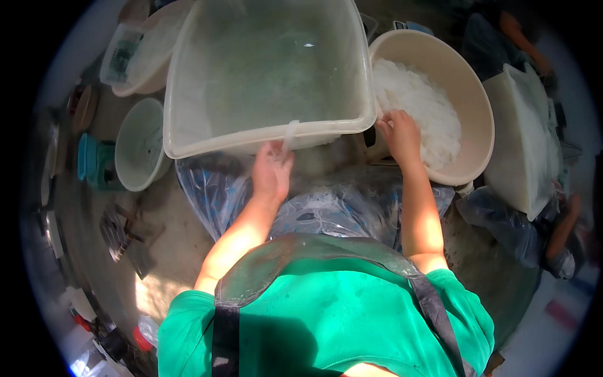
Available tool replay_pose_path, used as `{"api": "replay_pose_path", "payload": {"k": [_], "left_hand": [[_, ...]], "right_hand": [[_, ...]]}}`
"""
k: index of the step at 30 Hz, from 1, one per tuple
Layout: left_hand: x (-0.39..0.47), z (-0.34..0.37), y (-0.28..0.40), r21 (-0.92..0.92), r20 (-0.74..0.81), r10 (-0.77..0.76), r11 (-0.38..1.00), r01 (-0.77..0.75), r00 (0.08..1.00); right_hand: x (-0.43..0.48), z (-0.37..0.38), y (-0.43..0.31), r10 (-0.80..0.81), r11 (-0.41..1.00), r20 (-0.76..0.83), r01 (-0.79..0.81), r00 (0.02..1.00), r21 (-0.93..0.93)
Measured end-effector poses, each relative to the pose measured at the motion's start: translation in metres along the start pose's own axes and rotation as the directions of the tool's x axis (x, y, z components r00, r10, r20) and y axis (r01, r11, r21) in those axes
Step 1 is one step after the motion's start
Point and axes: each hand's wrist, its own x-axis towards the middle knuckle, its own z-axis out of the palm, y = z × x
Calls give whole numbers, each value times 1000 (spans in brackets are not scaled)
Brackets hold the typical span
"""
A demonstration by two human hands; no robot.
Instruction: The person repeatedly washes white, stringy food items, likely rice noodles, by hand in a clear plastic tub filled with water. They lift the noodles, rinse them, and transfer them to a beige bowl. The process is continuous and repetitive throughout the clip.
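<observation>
A large rectangular plastic tub [264,134] holding cloudy liquid stands before me. At its near rim is my left hand [273,169], blurred, beside a thin whitish translucent strip [290,134] that hangs over the rim; whether the fingers grip the strip cannot be told. To the right, a round beige basin [471,113] holds a heap of wet white material [419,113], its kind unclear. My right hand [400,136] is at this basin's left edge near the tub's corner, fingers bent together; what lies between them is hidden.
At left stand a pale round bowl [141,146], a teal plastic container [89,158] and a pinkish basin [155,56] with a clear basket [121,54]. A white tub [518,141] is at right, with parts of other people near it. Clear plastic sheeting [330,212] covers my lap.
</observation>
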Motion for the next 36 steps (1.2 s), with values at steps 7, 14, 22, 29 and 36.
{"api": "replay_pose_path", "payload": {"k": [7,14,22,29,36], "left_hand": [[-26,55,33,678,514,-217,696,-238,830],[-8,171,174,66,853,324,710,-701,409],[172,88,231,431,479,228,781,-453,848],[233,45,155,751,169,331,566,-339,928],[231,53,145,862,183,534,317,-396,825]], "right_hand": [[19,-56,-75,-80,711,-162,170,983,682],[71,6,-109,-270,888,593,-41,758,457],[182,-58,-138,-58,812,-425,290,903,506],[233,97,-137,-280,920,655,391,701,-26],[243,298,-104,-112,906,744,375,659,-195]]}}
